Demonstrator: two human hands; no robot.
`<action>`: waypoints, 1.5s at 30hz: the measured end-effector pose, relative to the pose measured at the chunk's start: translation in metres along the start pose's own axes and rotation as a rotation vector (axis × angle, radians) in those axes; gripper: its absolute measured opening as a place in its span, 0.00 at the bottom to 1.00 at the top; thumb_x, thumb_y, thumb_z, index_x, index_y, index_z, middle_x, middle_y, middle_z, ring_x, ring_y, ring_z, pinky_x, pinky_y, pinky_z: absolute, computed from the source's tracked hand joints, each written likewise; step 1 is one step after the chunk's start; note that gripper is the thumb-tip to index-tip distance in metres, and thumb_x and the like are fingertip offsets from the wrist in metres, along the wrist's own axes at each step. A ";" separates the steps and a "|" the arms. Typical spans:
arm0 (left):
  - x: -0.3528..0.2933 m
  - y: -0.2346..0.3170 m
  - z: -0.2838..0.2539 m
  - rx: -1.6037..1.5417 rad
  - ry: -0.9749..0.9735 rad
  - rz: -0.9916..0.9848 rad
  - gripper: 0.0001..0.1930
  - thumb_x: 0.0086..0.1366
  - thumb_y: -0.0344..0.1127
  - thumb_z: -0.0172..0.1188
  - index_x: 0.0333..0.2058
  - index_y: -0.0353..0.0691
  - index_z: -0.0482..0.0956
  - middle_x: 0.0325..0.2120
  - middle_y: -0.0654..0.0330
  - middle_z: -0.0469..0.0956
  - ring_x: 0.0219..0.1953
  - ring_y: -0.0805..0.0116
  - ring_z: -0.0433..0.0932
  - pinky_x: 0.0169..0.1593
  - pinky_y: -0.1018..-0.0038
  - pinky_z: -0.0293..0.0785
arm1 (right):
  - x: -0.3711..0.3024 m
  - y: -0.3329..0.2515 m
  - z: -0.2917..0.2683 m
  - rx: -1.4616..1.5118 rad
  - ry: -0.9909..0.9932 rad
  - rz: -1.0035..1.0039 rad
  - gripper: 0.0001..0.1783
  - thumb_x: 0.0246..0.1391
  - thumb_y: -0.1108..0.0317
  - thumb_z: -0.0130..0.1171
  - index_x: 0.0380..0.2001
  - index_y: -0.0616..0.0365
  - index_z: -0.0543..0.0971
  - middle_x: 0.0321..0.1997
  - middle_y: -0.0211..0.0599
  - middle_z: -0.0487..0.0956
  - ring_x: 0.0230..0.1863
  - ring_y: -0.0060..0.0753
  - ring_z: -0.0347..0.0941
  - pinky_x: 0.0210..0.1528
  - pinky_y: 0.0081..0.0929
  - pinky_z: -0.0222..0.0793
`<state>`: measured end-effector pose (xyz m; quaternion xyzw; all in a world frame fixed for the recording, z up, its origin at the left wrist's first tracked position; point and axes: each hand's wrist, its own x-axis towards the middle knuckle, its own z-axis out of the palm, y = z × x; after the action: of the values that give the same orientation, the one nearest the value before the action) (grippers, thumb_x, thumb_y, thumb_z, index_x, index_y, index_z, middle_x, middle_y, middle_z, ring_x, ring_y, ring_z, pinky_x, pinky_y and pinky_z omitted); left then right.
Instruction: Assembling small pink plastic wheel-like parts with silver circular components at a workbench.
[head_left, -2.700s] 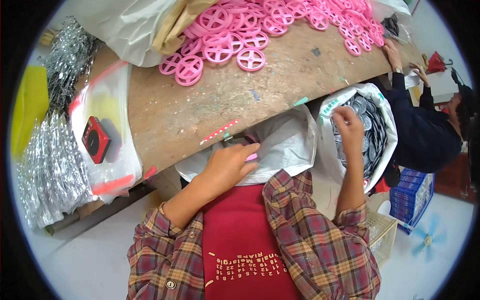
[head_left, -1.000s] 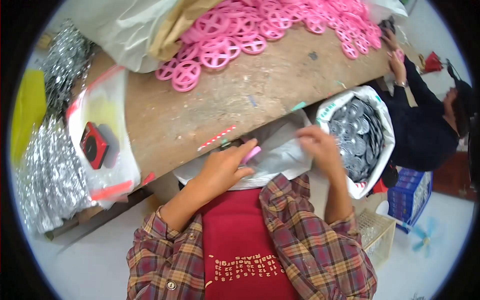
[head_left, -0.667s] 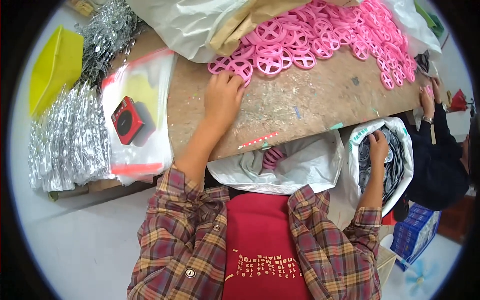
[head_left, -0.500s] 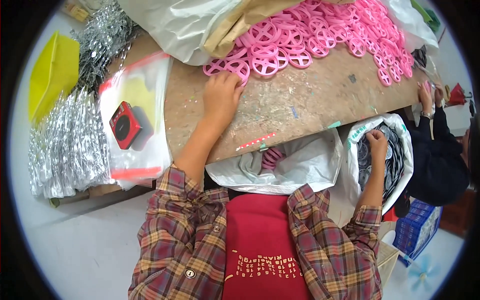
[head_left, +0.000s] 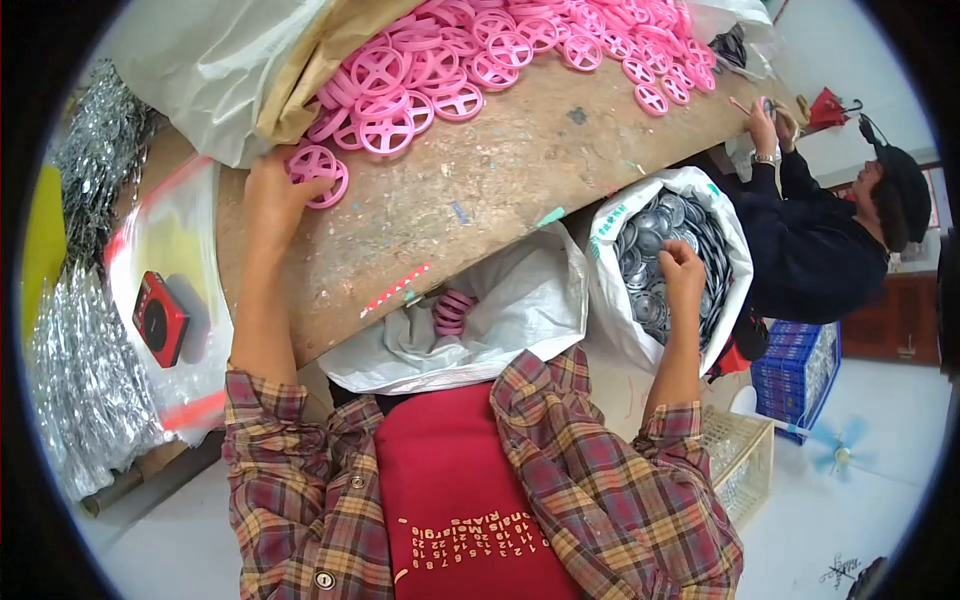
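My left hand (head_left: 275, 205) is at the table's left, beside the pile of pink plastic spoked rings (head_left: 440, 65). Its thumb lies over one pink spoked ring (head_left: 337, 183) at the pile's near left edge, and the fingers curl behind it. My right hand (head_left: 684, 276) is over a white sack (head_left: 738, 262) filled with grey round discs (head_left: 655, 225). Thumb and fingertips are pinched together there; whatever they hold, if anything, is too small to make out.
An open white bag (head_left: 540, 290) with several stacked pink rings (head_left: 453, 312) hangs at the table's near edge. A red box-shaped device (head_left: 162, 320) lies on plastic sheets at left, near silver strips (head_left: 85, 370). Another person (head_left: 820, 240) works at the far right.
The view has swung right, so the table and sacks appear further left. My left thumb now lies over a pink ring. My right hand stays pinched at the disc sack.
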<state>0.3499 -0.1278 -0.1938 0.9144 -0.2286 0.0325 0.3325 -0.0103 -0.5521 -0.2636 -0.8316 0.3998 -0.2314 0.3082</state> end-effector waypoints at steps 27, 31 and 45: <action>-0.120 0.121 0.044 -1.275 -0.218 -0.189 0.15 0.61 0.28 0.58 0.47 0.36 0.72 0.36 0.64 0.76 0.35 0.78 0.75 0.37 0.77 0.74 | -0.083 -0.224 0.062 0.731 -0.374 -0.375 0.15 0.56 0.82 0.52 0.48 0.63 0.73 0.40 0.33 0.74 0.39 0.22 0.70 0.37 0.19 0.70; -0.133 0.130 0.048 -1.276 -0.285 -0.127 0.17 0.66 0.32 0.54 0.52 0.34 0.71 0.38 0.63 0.76 0.35 0.79 0.74 0.40 0.78 0.74 | -0.093 -0.224 0.062 0.522 -0.421 -0.519 0.14 0.55 0.84 0.52 0.44 0.64 0.76 0.40 0.37 0.74 0.40 0.24 0.71 0.39 0.18 0.69; -0.143 0.127 0.048 -1.037 -0.305 -0.108 0.15 0.65 0.30 0.53 0.50 0.36 0.72 0.36 0.53 0.78 0.35 0.69 0.79 0.38 0.74 0.74 | -0.091 -0.212 0.079 0.907 -0.688 -0.038 0.11 0.60 0.71 0.52 0.45 0.62 0.74 0.35 0.29 0.75 0.29 0.17 0.67 0.31 0.15 0.65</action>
<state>0.1620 -0.1873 -0.1859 0.6352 -0.2131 -0.2348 0.7042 0.0982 -0.3481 -0.1842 -0.6506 0.1221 -0.1010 0.7427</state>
